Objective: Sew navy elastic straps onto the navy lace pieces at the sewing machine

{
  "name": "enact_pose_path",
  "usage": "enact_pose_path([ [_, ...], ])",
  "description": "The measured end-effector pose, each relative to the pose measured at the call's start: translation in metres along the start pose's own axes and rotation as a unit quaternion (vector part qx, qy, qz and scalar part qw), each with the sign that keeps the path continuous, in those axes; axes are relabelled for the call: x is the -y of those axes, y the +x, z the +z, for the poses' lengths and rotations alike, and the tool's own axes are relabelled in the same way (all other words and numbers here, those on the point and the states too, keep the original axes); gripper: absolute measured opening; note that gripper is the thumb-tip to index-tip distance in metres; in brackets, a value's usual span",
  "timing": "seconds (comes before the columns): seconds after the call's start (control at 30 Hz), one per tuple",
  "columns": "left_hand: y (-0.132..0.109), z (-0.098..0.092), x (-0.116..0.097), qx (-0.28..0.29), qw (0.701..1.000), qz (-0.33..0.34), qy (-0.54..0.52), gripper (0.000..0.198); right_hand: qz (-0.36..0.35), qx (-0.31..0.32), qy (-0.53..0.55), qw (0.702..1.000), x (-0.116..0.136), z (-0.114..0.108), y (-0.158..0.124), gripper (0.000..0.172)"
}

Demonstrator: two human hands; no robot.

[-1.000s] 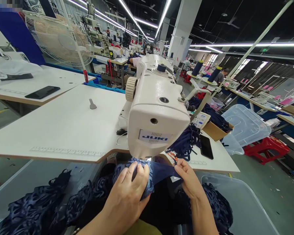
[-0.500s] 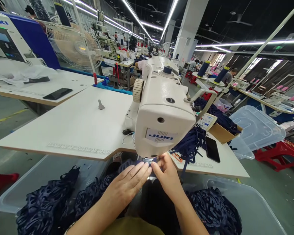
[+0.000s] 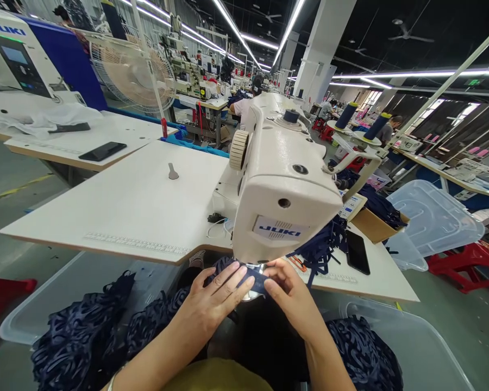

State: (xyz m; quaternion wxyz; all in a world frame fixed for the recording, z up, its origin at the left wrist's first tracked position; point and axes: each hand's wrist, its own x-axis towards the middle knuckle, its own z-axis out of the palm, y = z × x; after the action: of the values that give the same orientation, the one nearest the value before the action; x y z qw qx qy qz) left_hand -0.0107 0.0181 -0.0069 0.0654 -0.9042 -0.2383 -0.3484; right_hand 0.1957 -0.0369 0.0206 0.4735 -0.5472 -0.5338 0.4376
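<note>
Several ceiling lights (image 3: 415, 75) glow beyond the white table (image 3: 146, 206) and sewing machine (image 3: 289, 157).

The navy strip (image 3: 257, 282) under the hands (image 3: 222, 296) is smooth, matt cloth; the loops in the left heap (image 3: 81, 326) are similar cloth with a faint sheen. The sewing machine (image 3: 287, 157) has a smooth, glossy cream casing, its handwheel (image 3: 238, 150) ridged. The bench (image 3: 138, 190) has a smooth white top and a wood-toned edge. The right smartphone (image 3: 357, 253) looks glossy and glassy. The box (image 3: 377, 222) is matt cardboard, the stool (image 3: 468, 266) shiny red plastic, and the 2 thread cones (image 3: 346, 115) (image 3: 377, 126) look matt.
</note>
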Motion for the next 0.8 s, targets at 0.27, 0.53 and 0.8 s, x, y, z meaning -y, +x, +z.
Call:
enact_pose_path([
  [0.27, 0.001, 0.002, -0.002, -0.012, 1.000, 0.013, 0.012, 0.037, 0.039, 0.019, -0.081, 0.996, 0.008, -0.005, 0.006, 0.019],
  [0.53, 0.003, -0.007, -0.006, 0.015, 1.000, 0.009, 0.016, 0.036, -0.142, -0.060, -0.190, 0.970, -0.021, 0.003, 0.003, 0.029],
  [0.8, -0.001, -0.004, -0.009, -0.003, 1.000, -0.023, 0.017, 0.039, -0.143, -0.016, -0.196, 0.970, -0.007, 0.009, 0.017, 0.031],
])
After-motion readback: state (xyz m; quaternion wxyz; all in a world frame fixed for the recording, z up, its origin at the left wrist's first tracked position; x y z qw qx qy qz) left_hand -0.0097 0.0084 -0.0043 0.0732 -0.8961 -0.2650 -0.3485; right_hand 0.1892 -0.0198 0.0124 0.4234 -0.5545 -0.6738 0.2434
